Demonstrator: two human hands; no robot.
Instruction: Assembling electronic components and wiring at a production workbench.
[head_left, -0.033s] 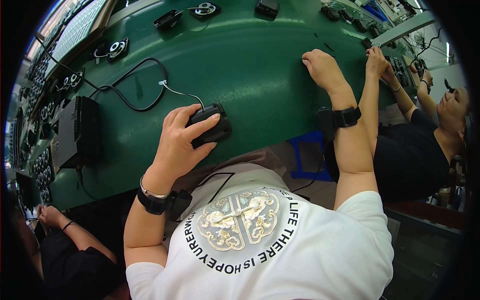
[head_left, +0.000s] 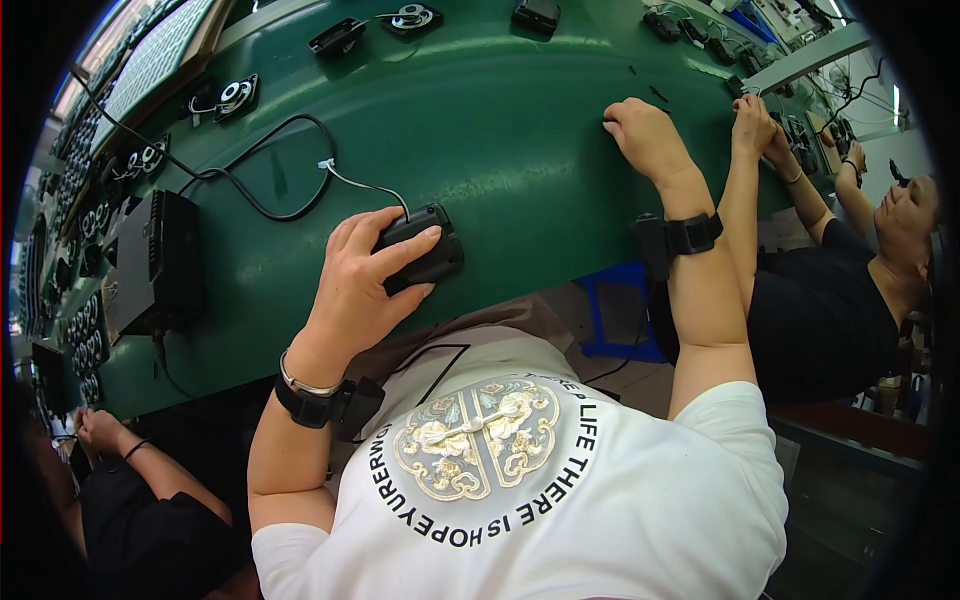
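Observation:
My left hand [head_left: 362, 270] is closed around a small black plastic housing [head_left: 440, 228] near the front edge of the green table, fingers on top and thumb at its near side. From the housing's far side a thin pale wire [head_left: 372, 189] runs to a white connector [head_left: 326, 165] on a black cable [head_left: 262, 212]. To the right, my right hand [head_left: 645, 137] rests on the table with its fingers curled in, apart from the housing. Whatever those fingers hold, if anything, is hidden. Both wrists carry black straps.
A black box [head_left: 160, 260] with cables stands at the left. Speaker units [head_left: 235, 97] and black housings [head_left: 337, 38] lie along the far side of the green table [head_left: 520, 170]. A co-worker's hand [head_left: 752, 125] is close on the right; another person's hand [head_left: 100, 432] shows lower left.

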